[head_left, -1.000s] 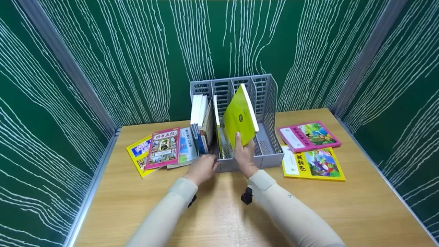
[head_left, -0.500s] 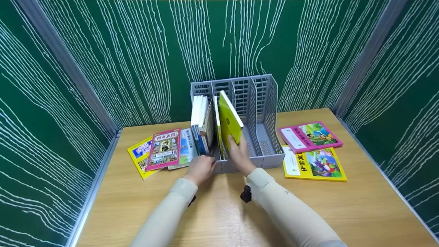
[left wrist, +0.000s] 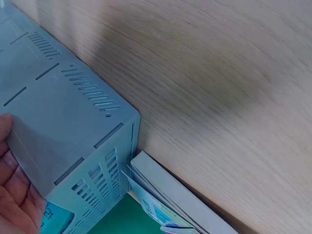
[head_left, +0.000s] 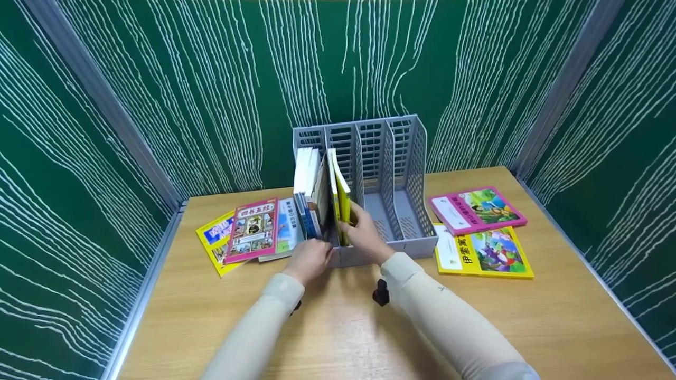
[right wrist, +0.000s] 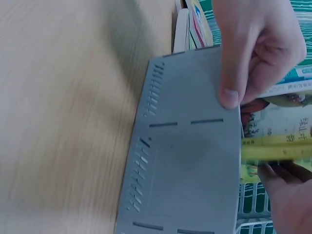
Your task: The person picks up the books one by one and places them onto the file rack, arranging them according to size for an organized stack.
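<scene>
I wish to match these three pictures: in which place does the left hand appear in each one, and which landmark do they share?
Head: the left hand is below centre, slightly to the left.
Left wrist: the left hand is in the lower half, cut by the left edge.
Right wrist: the left hand is at upper right, thumb downward.
Shared landmark: the grey rack; the hand is at its front panel in every view.

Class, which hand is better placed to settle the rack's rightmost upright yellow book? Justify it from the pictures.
Likely the person's right hand: it touches that yellow book directly, while the left hand grips the front edge of the gray rack.
</scene>
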The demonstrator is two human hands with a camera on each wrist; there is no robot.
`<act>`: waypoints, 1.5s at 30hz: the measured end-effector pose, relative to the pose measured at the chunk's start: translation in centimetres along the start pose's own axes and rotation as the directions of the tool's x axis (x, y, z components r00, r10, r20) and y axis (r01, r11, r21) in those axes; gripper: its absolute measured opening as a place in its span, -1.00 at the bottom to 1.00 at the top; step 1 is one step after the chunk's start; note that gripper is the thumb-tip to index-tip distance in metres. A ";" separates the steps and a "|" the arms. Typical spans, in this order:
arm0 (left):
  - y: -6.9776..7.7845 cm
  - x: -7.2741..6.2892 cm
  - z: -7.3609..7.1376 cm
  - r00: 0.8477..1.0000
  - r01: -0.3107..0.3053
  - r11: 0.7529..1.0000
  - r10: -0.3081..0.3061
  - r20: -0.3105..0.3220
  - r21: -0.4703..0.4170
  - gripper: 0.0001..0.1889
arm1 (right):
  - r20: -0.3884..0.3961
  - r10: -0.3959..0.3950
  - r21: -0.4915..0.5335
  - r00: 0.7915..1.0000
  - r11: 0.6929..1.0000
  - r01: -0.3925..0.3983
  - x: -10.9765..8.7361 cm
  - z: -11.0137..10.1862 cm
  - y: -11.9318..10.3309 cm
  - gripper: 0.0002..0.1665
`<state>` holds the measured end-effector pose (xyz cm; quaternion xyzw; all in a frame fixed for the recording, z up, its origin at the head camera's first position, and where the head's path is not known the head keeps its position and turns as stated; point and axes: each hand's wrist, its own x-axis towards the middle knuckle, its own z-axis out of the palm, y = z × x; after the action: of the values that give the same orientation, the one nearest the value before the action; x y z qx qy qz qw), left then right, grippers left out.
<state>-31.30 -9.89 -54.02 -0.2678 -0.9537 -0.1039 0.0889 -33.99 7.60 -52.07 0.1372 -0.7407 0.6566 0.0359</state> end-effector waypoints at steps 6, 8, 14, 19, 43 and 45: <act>0.1 0.0 0.1 1.000 -0.003 1.000 0.003 0.005 0.000 -0.72 | 0.178 0.069 -0.018 0.982 0.998 -0.067 0.5 -0.9 0.1 -0.18; 0.0 0.0 0.1 1.000 -0.006 1.000 0.006 0.001 0.010 -0.72 | 0.205 0.073 -0.027 0.976 0.997 -0.068 0.6 -1.2 0.2 -0.17; 0.1 0.0 -0.1 1.000 -0.005 0.999 0.006 -0.013 0.045 -0.72 | 0.194 0.062 -0.068 0.979 0.996 -0.049 1.3 -1.4 0.2 -0.21; 0.1 0.1 -0.1 1.000 -0.008 0.998 0.008 -0.009 0.060 -0.72 | 0.147 0.072 -0.074 0.987 0.995 -0.062 1.4 -1.3 0.0 -0.22; 0.1 -0.1 0.1 1.000 -0.014 1.000 0.015 -0.011 0.018 -0.69 | 0.102 -0.112 -0.515 0.988 0.844 0.149 0.3 -9.2 -3.2 -0.35; 0.0 -0.1 0.2 1.000 -0.018 1.000 0.019 -0.018 0.020 -0.70 | 0.096 -0.139 -0.564 0.986 0.808 0.169 0.1 -11.0 -3.2 -0.34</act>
<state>-31.25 -9.87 -54.27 -0.2748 -0.9514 -0.0959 0.1009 -34.68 18.06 -47.54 0.1962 -0.8902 0.3963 0.1099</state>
